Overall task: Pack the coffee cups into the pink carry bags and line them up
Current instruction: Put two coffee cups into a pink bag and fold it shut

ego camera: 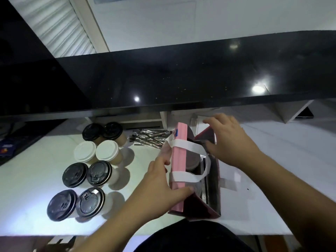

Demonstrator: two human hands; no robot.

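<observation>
A pink carry bag [178, 160] with white handles stands open on the white counter [36, 179], right of centre. My left hand [163, 186] grips its left wall, thumb hooked over the rim. My right hand [229, 139] holds the far right edge of the bag's mouth. Inside the bag, cup lids [193, 160] show dimly beside a divider. Several lidded coffee cups stand in pairs to the left: black-lidded ones [61, 204] in front, two white-lidded ones [96, 150] behind them, and two more black-lidded ones [101, 130] at the back.
A bundle of wrapped straws [149, 138] lies behind the bag. A raised black ledge [181, 75] overhangs the back of the counter. A dark device [11, 142] sits at the far left. The counter's front edge runs just before my body.
</observation>
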